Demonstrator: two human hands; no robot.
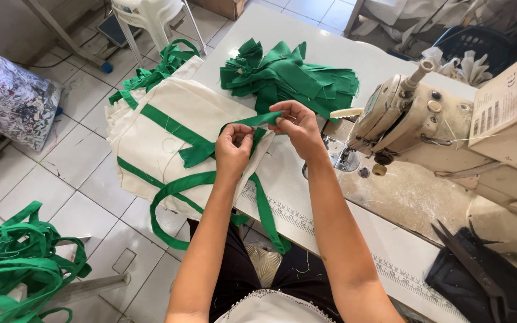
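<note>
While the left hand (pixel 233 145) pinches one end of a green fabric strap (pixel 257 121), the right hand (pixel 297 124) grips the other end, holding it taut above a cream tote bag (pixel 169 140) on the white sewing table (pixel 306 48). A pile of green straps (pixel 294 75) lies just behind, beside the industrial sewing machine (pixel 414 116).

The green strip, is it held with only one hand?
No, both the left hand and the right hand pinch the green strip.
</note>
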